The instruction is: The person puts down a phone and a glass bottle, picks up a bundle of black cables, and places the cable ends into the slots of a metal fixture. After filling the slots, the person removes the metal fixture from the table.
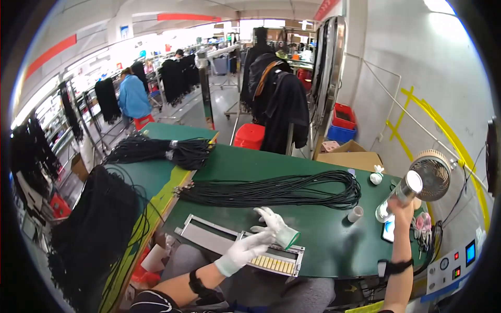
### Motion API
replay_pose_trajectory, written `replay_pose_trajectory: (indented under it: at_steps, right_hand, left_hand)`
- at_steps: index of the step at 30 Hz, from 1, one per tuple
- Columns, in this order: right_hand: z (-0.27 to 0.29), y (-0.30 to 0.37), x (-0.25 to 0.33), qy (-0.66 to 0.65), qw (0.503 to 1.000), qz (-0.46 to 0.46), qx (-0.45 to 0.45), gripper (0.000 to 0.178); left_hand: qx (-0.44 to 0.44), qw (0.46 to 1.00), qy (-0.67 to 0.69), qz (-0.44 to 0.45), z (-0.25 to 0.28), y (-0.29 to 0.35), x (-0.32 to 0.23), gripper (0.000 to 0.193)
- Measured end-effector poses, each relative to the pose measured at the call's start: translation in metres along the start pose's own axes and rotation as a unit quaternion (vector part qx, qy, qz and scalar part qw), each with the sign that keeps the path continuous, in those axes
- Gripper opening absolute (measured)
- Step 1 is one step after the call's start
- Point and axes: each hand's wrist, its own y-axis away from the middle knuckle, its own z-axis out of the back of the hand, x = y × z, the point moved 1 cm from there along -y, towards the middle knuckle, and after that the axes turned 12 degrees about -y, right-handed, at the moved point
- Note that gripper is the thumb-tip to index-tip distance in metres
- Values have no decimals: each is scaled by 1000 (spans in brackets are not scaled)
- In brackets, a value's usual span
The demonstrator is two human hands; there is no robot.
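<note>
My left hand (242, 254), in a white glove, has its fingers stretched out above a metal tray-like frame (209, 237). Gold-coloured pieces (272, 264) sit in a row in the frame's right part. Just beyond my fingertips lies a loose white glove (282, 229) with a green cuff; whether they touch is unclear. At the right side of the green table, my bare right hand (402, 213) grips a clear drinking bottle (385, 210) with a silvery end, tilted toward the fan. A small whitish cup or cap (355, 214) stands left of it.
A bundle of black cables (271, 191) lies across the green table (323, 245), another bundle (156, 151) at far left. Black cables (99, 224) pile up at left. By my right hand are a phone (388, 231), a fan (434, 175), keys (421, 235) and a control box (454, 268).
</note>
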Motion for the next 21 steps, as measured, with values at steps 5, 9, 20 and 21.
replay_pose_trajectory:
  at_steps: [5,9,20,21]
  right_hand:
    - [-80,118,89,-62,975,-142,160,65]
    - [-140,193,110,-178,943,-174,219,73]
    - [-193,222,114,146,854,202,456,91]
    - [-198,222,131,133,848,203,470,91]
  left_hand:
    - [78,943,-282,-155,-53,-29,-30,89]
    - [32,936,-279,-214,-83,-13,-49,111]
    - [-54,948,-240,-199,-64,26,-10,95]
    - [-73,947,-246,-193,-54,34,-10,95]
